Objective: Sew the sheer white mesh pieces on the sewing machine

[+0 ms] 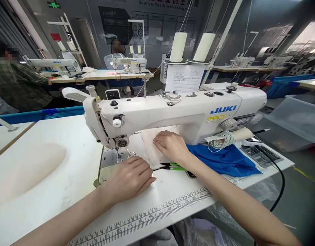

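A white sewing machine (157, 112) stands in front of me, its needle area above a metal plate (108, 158). Just right of and in front of the needle, my left hand (130, 176) rests low with fingers curled together; whatever lies under them is hidden. My right hand (170, 145) reaches beneath the machine's arm onto the pale bed, its fingers bent and drawn together, their tips partly hidden. I cannot make out anything held in it. Green-handled thread snips (176, 167) lie between the two hands, and blue cloth (224, 160) spreads beside my right forearm.
A printed ruler (147, 217) runs along the front of the white table (44, 136). A coiled cord (222, 141) hangs at the machine's right, above a tool tray (262, 155). Two thread cones (178, 47) stand behind. At far left is another person (18, 78).
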`<state>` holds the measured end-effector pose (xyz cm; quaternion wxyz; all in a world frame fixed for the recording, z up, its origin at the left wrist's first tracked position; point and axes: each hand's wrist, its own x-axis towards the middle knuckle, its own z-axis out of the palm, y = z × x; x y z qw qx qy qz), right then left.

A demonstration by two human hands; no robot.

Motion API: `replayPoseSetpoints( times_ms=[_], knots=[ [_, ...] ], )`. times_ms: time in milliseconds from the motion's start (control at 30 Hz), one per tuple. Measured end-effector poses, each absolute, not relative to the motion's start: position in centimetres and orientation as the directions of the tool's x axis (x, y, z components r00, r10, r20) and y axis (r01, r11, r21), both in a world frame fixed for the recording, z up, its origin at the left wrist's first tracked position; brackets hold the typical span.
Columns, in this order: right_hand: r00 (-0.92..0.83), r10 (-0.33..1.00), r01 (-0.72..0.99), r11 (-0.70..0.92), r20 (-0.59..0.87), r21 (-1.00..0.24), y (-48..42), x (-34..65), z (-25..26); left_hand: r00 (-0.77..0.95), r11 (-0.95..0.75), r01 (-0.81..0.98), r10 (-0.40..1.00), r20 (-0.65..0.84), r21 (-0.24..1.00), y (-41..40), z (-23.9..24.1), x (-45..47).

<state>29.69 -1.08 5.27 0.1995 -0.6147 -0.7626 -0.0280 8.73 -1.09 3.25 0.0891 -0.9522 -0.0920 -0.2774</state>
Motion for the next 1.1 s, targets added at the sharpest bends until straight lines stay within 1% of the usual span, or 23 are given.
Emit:
replayPoseSetpoints(
  times_ms=[133,267,333,400,433,467,500,533,567,600,667,700,767,800,833,867,900,933,1000,1033,1100],
  knots=[
    [-0.033,0.927,0.950,0.146,0.373,-0.278,-0.3,30.5,5.0,0.814,-0.958,0.265,0.161,0.558,-0.109,-1.1,3.4,9.0],
    [0.038,0.898,0.947,0.107,0.437,-0.302,-0.3,31.4,4.9,0.791,-0.904,0.408,0.279,0.545,-0.130,0.1,2.8,10.9],
    [0.011,0.874,0.940,0.156,0.486,-0.302,-1.0,31.6,5.2,0.799,-0.869,0.474,0.357,0.485,-0.142,1.1,2.1,12.2],
    [-0.079,0.863,0.899,0.279,0.500,-0.338,-2.5,31.6,6.1,0.805,-0.851,0.507,0.410,0.429,-0.138,2.0,1.3,13.2],
    [-0.151,0.870,0.850,0.356,0.469,-0.388,-3.5,31.5,6.6,0.809,-0.850,0.509,0.419,0.412,-0.133,2.4,0.9,13.5],
    [-0.219,0.902,0.799,0.385,0.373,-0.461,-4.6,31.3,7.2,0.811,-0.852,0.507,0.422,0.405,-0.129,2.7,0.6,13.7],
    [-0.301,0.926,0.753,0.377,0.228,-0.539,-5.7,30.9,7.8,0.813,-0.856,0.501,0.417,0.407,-0.124,2.9,0.4,13.7],
    [-0.391,0.916,0.700,0.356,0.085,-0.620,-6.7,30.5,8.2,0.813,-0.863,0.492,0.406,0.418,-0.117,3.0,0.3,13.6],
    [-0.440,0.898,0.647,0.305,-0.015,-0.699,-7.7,30.0,8.4,0.811,-0.871,0.480,0.394,0.433,-0.107,2.9,0.4,13.3],
    [-0.446,0.893,0.602,0.245,-0.066,-0.760,-8.4,29.3,8.4,0.806,-0.880,0.466,0.383,0.451,-0.086,2.6,0.5,12.9],
    [-0.383,0.920,0.523,0.140,-0.085,-0.841,-9.2,27.9,7.8,0.779,-0.898,0.440,0.387,0.493,0.010,1.6,1.2,11.4],
    [-0.314,0.947,0.482,0.094,-0.071,-0.871,-9.3,27.1,7.2,0.755,-0.898,0.430,0.417,0.507,0.098,0.9,1.6,10.5],
    [-0.177,0.984,0.363,0.032,-0.035,-0.931,-9.0,25.3,5.8,0.677,-0.847,0.400,0.531,0.509,0.351,-1.1,2.5,8.3],
    [-0.120,0.992,0.296,0.015,-0.022,-0.955,-8.8,24.3,5.1,0.635,-0.784,0.365,0.604,0.482,0.501,-2.2,2.9,7.1],
    [-0.088,0.996,0.228,0.004,-0.016,-0.974,-8.5,23.3,4.5,0.590,-0.743,0.297,0.636,0.497,0.599,-3.3,3.2,6.1],
    [-0.070,0.997,0.162,-0.011,-0.022,-0.987,-8.2,22.3,4.1,0.565,-0.722,0.242,0.648,0.511,0.648,-4.4,3.5,5.2],
    [-0.068,0.997,0.096,-0.029,-0.036,-0.995,-7.9,21.3,3.8,0.558,-0.697,0.246,0.670,0.490,0.674,-5.4,3.6,4.4],
    [-0.082,0.995,0.037,-0.052,-0.055,-0.998,-7.7,20.3,3.6,0.551,-0.658,0.291,0.709,0.441,0.695,-6.2,3.7,3.7],
    [-0.114,0.989,-0.037,-0.098,-0.093,-0.995,-7.2,18.7,3.6,0.544,-0.542,0.401,0.789,0.284,0.739,-7.0,3.7,2.4],
    [-0.136,0.984,-0.050,-0.119,-0.111,-0.992,-7.0,18.2,3.8,0.548,-0.470,0.425,0.814,0.194,0.774,-7.1,3.7,1.7],
    [-0.200,0.968,-0.036,-0.161,-0.151,-0.986,-6.5,17.5,4.0,0.607,-0.327,0.374,0.794,0.038,0.868,-6.5,3.8,0.1]
  ],
)
